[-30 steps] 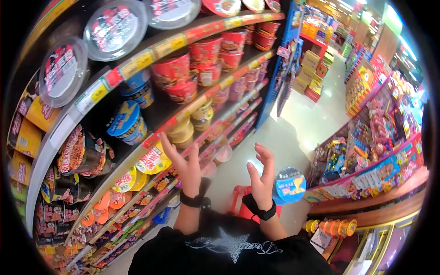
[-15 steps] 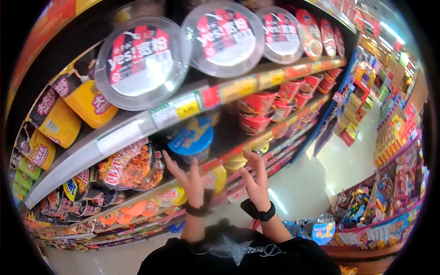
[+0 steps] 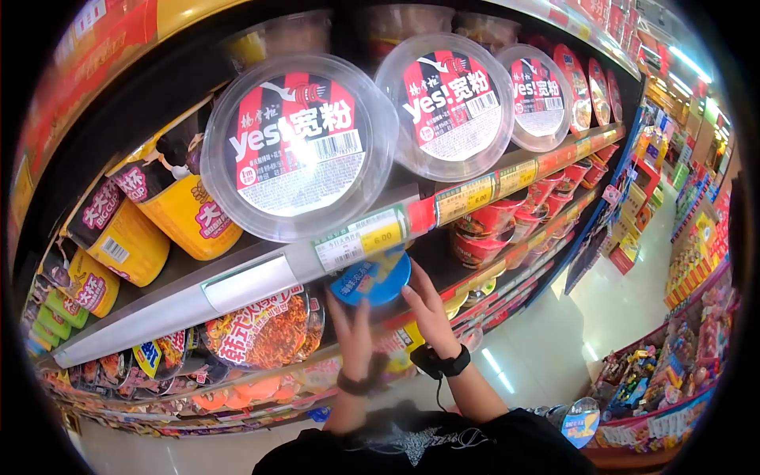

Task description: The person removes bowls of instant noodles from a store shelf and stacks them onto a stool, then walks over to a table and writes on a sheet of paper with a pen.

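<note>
A long pale-grey curved shelf strip (image 3: 142, 322) runs above both hands. It is quite close over the fingertips, so if the hands would lift too soon, I think the knuckles or a lid could knock against it. Just over this strip lean the big round clear-plastic bowls with pink, black and white labels (image 3: 297, 150); a bump from below could perhaps make one slide down toward the left hand. Between the two hands, partly under the strip, is the small cup with a round blue lid (image 3: 370, 283). The left hand (image 3: 354, 342) is half curved at its near side, and the right hand (image 3: 431, 313) is curved at its right side. The fingers seem to touch it, but I cannot tell if the grip is firm; uneven pressure could tip it. The thin black cable (image 3: 439, 394) below the right hand could also catch on something.

Now the count. Of the big bowls, three are in the front row, above the hands. One black bowl with a red noodle picture (image 3: 265, 328) is beside the left hand, to its left. Three yellow and black tapered cups (image 3: 198, 210) are farther up and left. There is one blue-lidded cup between the hands. Three upright red round packs (image 3: 573, 87) stand well above and right of the right hand. Two dark wristbands (image 3: 453, 362), one on each wrist, and one cable.
</note>
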Tool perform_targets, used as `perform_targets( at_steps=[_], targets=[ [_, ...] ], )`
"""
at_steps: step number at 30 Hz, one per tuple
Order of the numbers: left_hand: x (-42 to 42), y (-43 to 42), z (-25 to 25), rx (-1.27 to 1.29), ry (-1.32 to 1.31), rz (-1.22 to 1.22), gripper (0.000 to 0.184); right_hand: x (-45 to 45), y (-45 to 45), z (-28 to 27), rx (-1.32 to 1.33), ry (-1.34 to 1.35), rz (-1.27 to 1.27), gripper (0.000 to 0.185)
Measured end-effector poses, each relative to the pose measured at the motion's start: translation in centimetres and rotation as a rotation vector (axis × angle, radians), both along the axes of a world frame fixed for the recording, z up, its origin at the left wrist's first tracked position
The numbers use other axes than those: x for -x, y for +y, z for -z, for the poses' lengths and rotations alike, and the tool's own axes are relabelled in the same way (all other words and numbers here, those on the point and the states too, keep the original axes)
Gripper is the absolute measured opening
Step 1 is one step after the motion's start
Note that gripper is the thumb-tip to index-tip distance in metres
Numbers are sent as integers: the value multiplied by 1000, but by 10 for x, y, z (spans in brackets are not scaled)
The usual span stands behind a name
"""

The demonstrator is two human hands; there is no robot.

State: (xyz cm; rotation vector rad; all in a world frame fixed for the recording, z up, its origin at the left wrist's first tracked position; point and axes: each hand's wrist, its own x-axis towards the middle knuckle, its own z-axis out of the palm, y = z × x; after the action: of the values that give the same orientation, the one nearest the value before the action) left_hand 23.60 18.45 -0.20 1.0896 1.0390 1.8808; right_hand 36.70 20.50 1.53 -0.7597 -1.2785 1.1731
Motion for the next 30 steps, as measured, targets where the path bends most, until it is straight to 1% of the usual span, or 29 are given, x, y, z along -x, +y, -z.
perform_targets(
  at_steps=[4, 6, 7, 10, 11, 12, 14, 17, 18, 21, 22, 25, 26, 29, 30],
  targets=[
    [-1, -8, -6, 30, 82, -5, 69, -2, -5, -2, -16, -37, -54, 60],
    [-4, -11, -7, 25, 137, -34, 70, -7, -15, -8, -18, 11, -78, 60],
    [-9, -15, -11, 6, 124, -26, 70, -10, -20, -11, -17, 35, -89, 60],
    [-31, -35, -35, -52, 75, 8, 73, -24, -36, -9, -67, 11, -19, 61],
    [-36, -42, -41, -31, 81, 32, 73, -31, -45, -13, -73, 7, 5, 61],
    [-42, -49, -46, -10, 86, 57, 73, -38, -56, -22, -80, 3, 31, 61],
    [-53, -53, -38, -78, 105, 110, 73, -54, -73, -28, -141, -35, 119, 64],
    [-80, -68, -42, -157, 87, 256, 76, -83, -110, -37, -42, 47, 199, 66],
    [-88, -73, -40, -144, 173, 258, 76, -96, -120, -29, -17, -45, 258, 69],
    [-124, -101, -48, -99, 153, 377, 75, -124, -159, -37, -85, -87, 382, 71],
    [-135, -108, -45, -108, 189, 396, 75, -136, -171, -35, -91, -129, 424, 71],
    [-175, -136, -40, -58, 58, 563, 72, -167, -217, -38, -36, -139, 546, 71],
    [-187, -149, -47, -85, 100, 592, 73, -176, -234, -40, -13, -133, 589, 72],
    [-220, -178, -37, -65, 138, 695, 74, -207, -280, -32, -3, -192, 750, 70],
    [-231, -189, -40, -122, 128, 751, 74, -215, -296, -31, -17, -141, 774, 70]
  ],
)
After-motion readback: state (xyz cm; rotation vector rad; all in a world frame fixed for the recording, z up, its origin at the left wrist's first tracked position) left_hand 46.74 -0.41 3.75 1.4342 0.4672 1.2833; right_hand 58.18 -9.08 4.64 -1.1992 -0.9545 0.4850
